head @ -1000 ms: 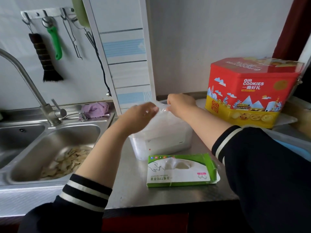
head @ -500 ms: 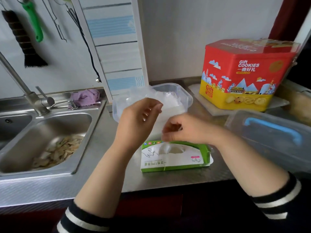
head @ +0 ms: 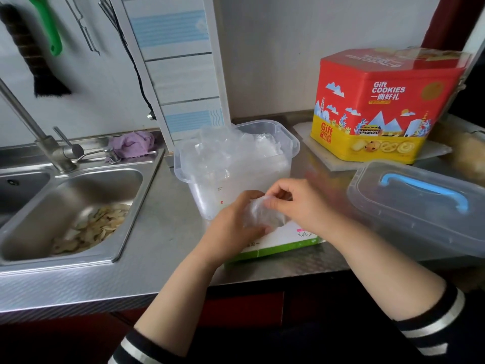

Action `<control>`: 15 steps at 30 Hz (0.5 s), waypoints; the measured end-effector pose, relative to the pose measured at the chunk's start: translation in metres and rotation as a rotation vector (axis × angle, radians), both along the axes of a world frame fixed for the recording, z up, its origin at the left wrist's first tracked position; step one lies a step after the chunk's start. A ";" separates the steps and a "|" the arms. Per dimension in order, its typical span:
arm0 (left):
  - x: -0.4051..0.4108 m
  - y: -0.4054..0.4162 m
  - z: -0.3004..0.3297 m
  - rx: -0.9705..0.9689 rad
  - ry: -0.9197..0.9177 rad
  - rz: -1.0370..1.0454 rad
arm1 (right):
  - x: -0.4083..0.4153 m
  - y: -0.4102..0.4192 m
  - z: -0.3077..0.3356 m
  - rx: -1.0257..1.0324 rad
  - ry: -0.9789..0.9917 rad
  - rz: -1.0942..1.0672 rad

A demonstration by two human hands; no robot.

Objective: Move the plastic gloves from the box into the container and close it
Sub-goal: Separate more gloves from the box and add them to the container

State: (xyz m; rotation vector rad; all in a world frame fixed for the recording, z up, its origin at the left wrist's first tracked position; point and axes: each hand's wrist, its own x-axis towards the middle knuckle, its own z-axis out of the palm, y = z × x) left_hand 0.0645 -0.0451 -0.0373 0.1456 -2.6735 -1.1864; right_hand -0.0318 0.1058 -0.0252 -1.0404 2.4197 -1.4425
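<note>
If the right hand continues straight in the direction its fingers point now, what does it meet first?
The right hand points left toward the left hand. First it would meet the plastic glove both hands already pinch above the green box, then probably the left hand's fingers; depth between them is unclear.

The desk (head: 157, 232) is brushed metal with a dull sheen, like the sink (head: 78, 185). The container (head: 286, 143) is clear, smooth plastic, and so is its lid (head: 393, 206) (handle in blue plastic). The gloves (head: 231, 151) are thin, crinkled film. The box (head: 286, 243) looks like matt cardboard, the cookie tin (head: 380, 109) glossy, the purple rag (head: 133, 143) soft cloth.
</note>
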 end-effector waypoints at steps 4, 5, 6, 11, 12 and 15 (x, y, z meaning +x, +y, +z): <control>0.001 0.002 -0.002 -0.011 -0.001 0.003 | -0.001 0.003 0.003 -0.035 0.117 -0.032; 0.001 0.002 -0.003 0.001 0.002 0.004 | 0.000 0.004 0.005 -0.045 0.180 -0.044; 0.001 0.002 -0.005 0.005 0.002 0.006 | 0.001 0.005 0.007 -0.068 0.235 -0.056; 0.001 0.003 -0.007 -0.038 -0.013 -0.020 | 0.009 0.003 0.010 -0.261 0.172 -0.120; 0.001 0.003 -0.008 -0.050 -0.012 -0.028 | 0.009 0.003 0.013 -0.315 0.142 -0.153; 0.001 0.002 -0.012 -0.060 -0.030 -0.020 | 0.006 0.006 0.033 -0.538 0.032 -0.283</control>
